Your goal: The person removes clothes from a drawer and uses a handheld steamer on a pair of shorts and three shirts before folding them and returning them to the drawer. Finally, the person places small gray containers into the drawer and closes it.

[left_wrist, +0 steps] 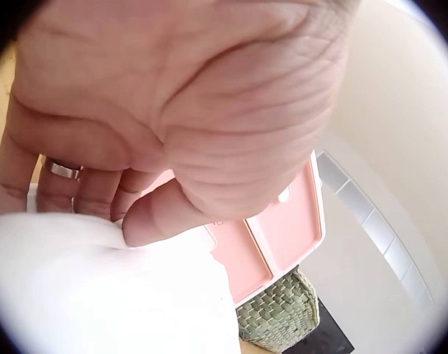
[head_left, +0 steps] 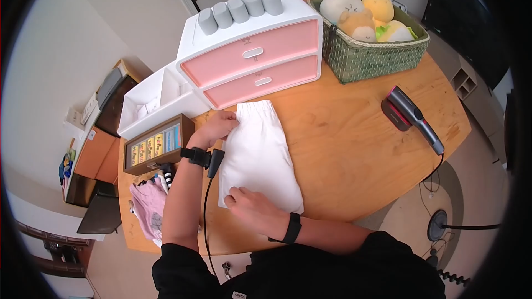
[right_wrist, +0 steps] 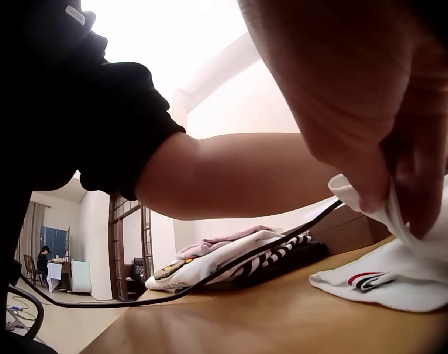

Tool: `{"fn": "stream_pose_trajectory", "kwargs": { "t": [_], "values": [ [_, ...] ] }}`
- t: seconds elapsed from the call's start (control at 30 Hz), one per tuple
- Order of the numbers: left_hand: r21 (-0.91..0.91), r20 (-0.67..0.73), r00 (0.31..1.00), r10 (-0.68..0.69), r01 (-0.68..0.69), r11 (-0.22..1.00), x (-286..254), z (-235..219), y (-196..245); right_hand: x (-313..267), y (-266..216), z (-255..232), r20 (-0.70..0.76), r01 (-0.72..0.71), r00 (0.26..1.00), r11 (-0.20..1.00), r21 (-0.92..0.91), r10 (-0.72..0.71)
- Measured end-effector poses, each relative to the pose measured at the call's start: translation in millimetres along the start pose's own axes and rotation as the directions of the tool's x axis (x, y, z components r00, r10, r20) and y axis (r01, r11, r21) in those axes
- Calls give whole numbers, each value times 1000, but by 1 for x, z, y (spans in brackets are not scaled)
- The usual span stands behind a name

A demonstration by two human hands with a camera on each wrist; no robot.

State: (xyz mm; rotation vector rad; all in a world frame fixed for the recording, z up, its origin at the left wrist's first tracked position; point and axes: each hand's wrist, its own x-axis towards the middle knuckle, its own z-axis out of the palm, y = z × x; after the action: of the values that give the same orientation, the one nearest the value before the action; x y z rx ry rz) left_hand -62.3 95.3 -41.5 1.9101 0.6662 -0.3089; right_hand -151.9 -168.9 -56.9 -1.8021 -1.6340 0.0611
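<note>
Your left hand (head_left: 218,127) pinches the white shorts (head_left: 257,160) near their elastic waistband (head_left: 256,109), your right hand (head_left: 256,210) the hem (right_wrist: 345,192), likely to control that edge's both ends.

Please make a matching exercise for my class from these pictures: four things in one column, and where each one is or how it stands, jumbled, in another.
Things
1. woven basket
2. dark handheld device
3. white garment
4. five grey objects

Places and states
A. standing on top of the drawer unit
B. held by the left hand and the right hand
C. holding plush toys
D. lying on the table, with a cord hanging past the edge

Pairs: 1-C, 2-D, 3-B, 4-A
</note>
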Motion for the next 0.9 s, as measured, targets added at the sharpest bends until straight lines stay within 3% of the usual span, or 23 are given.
{"fn": "stream_pose_trajectory", "kwargs": {
  "t": [0.1, 0.23, 0.3, 0.4, 0.43, 0.5, 0.57, 0.67, 0.77, 0.9],
  "values": [
    [-233, 44, 998, 35, -24, 972, 6, -6, -9, 10, -8, 3, -124, 43, 992, 996, 84, -32],
    [-349, 75, 996, 45, -16, 937, 1, -9, -15, 14, -4, 18, -67, 56, 997, 987, 151, -46],
    [-160, 19, 999, 29, -25, 987, -4, -12, -12, 10, 3, 21, -95, 91, 993, 983, 162, -76],
    [87, -51, 998, -27, 31, 996, -28, -10, 16, 6, 14, -26, -147, -100, 981, 979, 177, 127],
    [161, -73, 996, -50, 61, 985, -32, -9, 20, 3, 19, -39, -302, -199, 922, 966, 164, 242],
    [311, -118, 991, -59, 93, 946, -32, -8, 16, -7, 34, -68, -407, -442, 818, 897, 5, 405],
    [384, -113, 991, -76, 114, 916, -32, -6, 13, -21, 55, -77, -288, -627, 761, 773, -99, 581],
    [330, -36, 992, -119, 124, 936, -35, -3, 11, -30, 73, -83, 17, -710, 694, 680, 183, 720],
    [177, 24, 992, -127, 121, 977, -46, -2, -1, -41, 93, -76, 142, -703, 676, 577, 416, 723],
    [88, 101, 994, -37, 28, 996, -77, 5, -18, -59, 119, -87, 81, -637, 690, 551, 539, 719]
  ]
}}
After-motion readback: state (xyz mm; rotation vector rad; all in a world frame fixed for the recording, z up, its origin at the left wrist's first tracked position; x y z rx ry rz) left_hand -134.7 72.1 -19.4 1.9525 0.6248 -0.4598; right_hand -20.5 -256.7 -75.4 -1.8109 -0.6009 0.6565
